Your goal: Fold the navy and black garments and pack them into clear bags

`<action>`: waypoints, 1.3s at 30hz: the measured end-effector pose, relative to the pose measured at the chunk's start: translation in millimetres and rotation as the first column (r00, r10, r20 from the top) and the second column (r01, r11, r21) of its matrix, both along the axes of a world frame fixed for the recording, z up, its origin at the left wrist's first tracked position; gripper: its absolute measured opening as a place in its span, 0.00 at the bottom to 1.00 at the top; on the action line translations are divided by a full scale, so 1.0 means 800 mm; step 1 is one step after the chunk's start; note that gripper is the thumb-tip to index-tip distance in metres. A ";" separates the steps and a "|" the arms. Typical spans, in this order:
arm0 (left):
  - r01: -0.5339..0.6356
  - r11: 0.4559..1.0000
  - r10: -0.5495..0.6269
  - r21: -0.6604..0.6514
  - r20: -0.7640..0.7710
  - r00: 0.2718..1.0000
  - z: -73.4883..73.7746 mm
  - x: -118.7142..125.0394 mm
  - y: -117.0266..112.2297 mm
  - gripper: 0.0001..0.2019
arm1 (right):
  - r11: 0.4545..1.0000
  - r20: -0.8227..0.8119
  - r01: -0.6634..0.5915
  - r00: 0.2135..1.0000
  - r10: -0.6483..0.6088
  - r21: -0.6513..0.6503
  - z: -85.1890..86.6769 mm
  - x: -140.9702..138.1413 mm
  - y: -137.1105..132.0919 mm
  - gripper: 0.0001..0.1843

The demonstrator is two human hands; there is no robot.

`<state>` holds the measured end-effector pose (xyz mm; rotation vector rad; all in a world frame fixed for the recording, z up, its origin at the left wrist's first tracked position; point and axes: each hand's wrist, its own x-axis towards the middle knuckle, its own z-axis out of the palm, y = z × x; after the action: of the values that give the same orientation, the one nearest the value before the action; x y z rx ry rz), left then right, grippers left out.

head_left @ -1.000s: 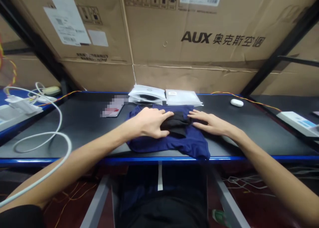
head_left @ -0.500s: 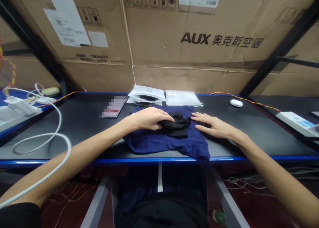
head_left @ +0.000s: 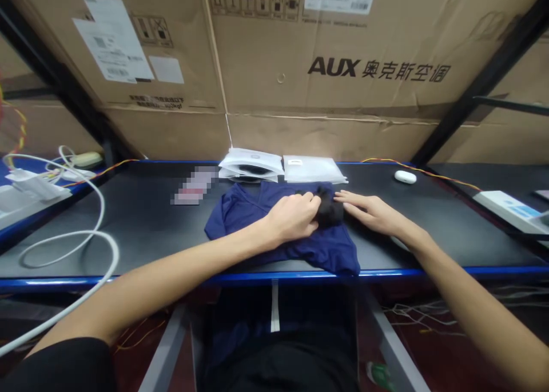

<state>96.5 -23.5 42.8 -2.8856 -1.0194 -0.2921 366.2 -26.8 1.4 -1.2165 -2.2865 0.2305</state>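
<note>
A navy blue garment (head_left: 240,212) lies spread on the black table (head_left: 141,220), one corner drooping over the blue front edge. On top of it sits a small bunched black cloth (head_left: 329,210). My left hand (head_left: 294,218) is closed on the left side of that black cloth, fingers curled into it. My right hand (head_left: 369,212) lies flat with fingers stretched out, fingertips touching the cloth's right side.
Two stacks of clear plastic bags (head_left: 253,164) (head_left: 313,169) lie behind the garment. A phone (head_left: 193,187) lies at left, a white earbud case (head_left: 405,176) at right. A white cable (head_left: 86,232) loops at left. Cardboard boxes (head_left: 343,66) wall the back.
My left hand slid right, gathering the black cloth into a tighter bunch against my right fingertips. More of the blue garment's left side is uncovered. The right hand stayed almost still.
</note>
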 end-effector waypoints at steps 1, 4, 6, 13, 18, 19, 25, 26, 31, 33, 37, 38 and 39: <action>0.017 1.000 -0.017 -0.011 -0.021 1.000 -0.003 0.000 -0.002 0.15 | 1.000 -0.009 0.011 1.000 -0.011 0.004 0.001 -0.002 -0.001 0.20; 0.063 0.997 -0.061 -0.051 0.049 0.997 -0.006 -0.008 -0.003 0.22 | 0.999 -0.033 0.044 0.999 -0.043 0.014 0.006 -0.013 -0.008 0.19; 0.057 0.996 -0.048 -0.063 0.129 0.990 -0.004 -0.015 -0.002 0.26 | 0.998 -0.037 0.065 0.997 -0.064 0.019 0.008 -0.020 -0.012 0.19; 0.039 0.993 -0.004 -0.114 0.296 0.955 0.001 -0.020 0.004 0.15 | 0.999 0.094 0.045 0.994 -0.046 0.022 0.000 -0.034 -0.016 0.24; 0.048 0.978 0.054 -0.203 0.467 0.883 0.003 -0.028 0.008 0.09 | 0.995 0.202 0.044 0.979 -0.026 -0.085 -0.003 -0.040 -0.018 0.37; 0.043 0.977 0.067 -0.209 0.493 0.868 0.004 -0.031 0.008 0.09 | 0.994 0.205 0.039 0.979 -0.017 -0.104 -0.002 -0.041 -0.018 0.38; -0.069 0.994 0.103 -0.085 0.520 0.848 0.020 -0.071 0.015 0.10 | 0.990 0.182 0.010 0.983 0.017 -0.144 0.004 -0.041 -0.020 0.35; -0.102 0.993 0.122 -0.067 0.490 0.863 0.020 -0.079 0.016 0.09 | 0.989 0.181 0.010 0.983 0.016 -0.144 0.004 -0.041 -0.020 0.35; -0.278 0.956 0.292 -0.097 0.180 0.939 0.005 -0.115 0.018 0.09 | 0.989 0.185 0.006 0.983 0.022 -0.148 0.003 -0.037 -0.018 0.35; -0.301 0.948 0.310 -0.101 0.091 0.946 0.001 -0.124 0.015 0.09 | 0.989 0.185 -0.006 0.982 0.034 -0.148 0.003 -0.036 -0.017 0.34; -0.250 0.968 0.250 -0.014 0.151 0.956 0.004 -0.126 0.008 0.09 | 0.989 0.203 -0.010 0.978 0.039 -0.146 0.004 -0.035 -0.017 0.35; -0.214 0.977 0.211 -0.005 0.192 0.958 0.005 -0.124 0.006 0.10 | 0.989 0.205 -0.005 0.978 0.036 -0.149 0.004 -0.035 -0.017 0.35; -0.166 0.986 0.163 -0.006 0.226 0.960 0.006 -0.121 0.004 0.11 | 0.988 0.204 -0.001 0.978 0.033 -0.153 0.004 -0.035 -0.017 0.36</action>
<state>0.0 -20.5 47.5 -2.7791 -1.2775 -0.6251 338.2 -40.7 4.6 -1.3532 -2.4969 0.3022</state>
